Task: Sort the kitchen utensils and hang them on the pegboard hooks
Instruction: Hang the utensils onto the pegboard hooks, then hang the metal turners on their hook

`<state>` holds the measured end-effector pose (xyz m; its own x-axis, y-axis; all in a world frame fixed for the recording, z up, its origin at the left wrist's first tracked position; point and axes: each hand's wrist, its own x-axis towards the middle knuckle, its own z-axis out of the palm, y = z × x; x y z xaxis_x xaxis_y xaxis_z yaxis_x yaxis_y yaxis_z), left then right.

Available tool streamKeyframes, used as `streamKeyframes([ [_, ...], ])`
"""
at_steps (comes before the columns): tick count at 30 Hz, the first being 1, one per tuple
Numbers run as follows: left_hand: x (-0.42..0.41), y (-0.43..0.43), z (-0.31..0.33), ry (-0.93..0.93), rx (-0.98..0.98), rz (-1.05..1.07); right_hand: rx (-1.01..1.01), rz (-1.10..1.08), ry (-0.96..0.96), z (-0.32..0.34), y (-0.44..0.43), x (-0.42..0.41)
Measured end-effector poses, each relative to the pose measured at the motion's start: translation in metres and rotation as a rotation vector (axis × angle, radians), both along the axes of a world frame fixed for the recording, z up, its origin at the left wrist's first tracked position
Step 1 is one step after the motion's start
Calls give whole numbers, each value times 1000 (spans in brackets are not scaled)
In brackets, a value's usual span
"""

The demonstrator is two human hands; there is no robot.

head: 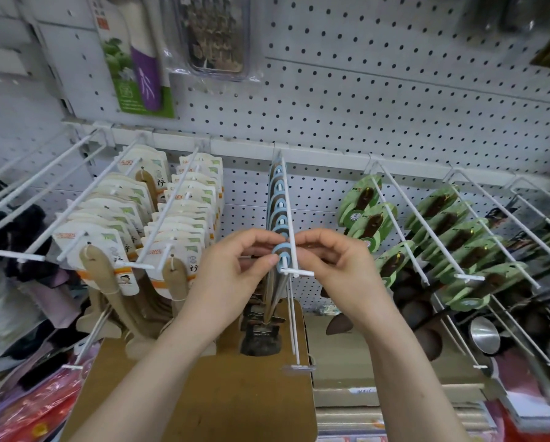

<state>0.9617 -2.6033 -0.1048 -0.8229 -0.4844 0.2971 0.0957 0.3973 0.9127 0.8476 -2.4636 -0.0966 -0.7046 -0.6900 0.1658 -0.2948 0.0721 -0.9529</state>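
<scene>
Left hand [235, 269] and right hand [334, 263] both pinch the blue-edged cardboard utensil pack [281, 251] at the tip of the white wire hook [290, 218], lining up its hole I guess.

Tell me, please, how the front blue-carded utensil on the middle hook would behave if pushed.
The blue-carded utensil hangs by one hole on the hook, so it should slide and swing. Its thin card probably flexes where the left hand pinches it. Its dark lower end looks heavier, likely keeping it hanging straight.
</scene>
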Motion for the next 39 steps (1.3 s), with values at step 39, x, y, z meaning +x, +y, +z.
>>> streamKeyframes([
  [39, 86, 2, -102, -12, -56, 264, 62, -12, -26, -97, -25, 83],
])
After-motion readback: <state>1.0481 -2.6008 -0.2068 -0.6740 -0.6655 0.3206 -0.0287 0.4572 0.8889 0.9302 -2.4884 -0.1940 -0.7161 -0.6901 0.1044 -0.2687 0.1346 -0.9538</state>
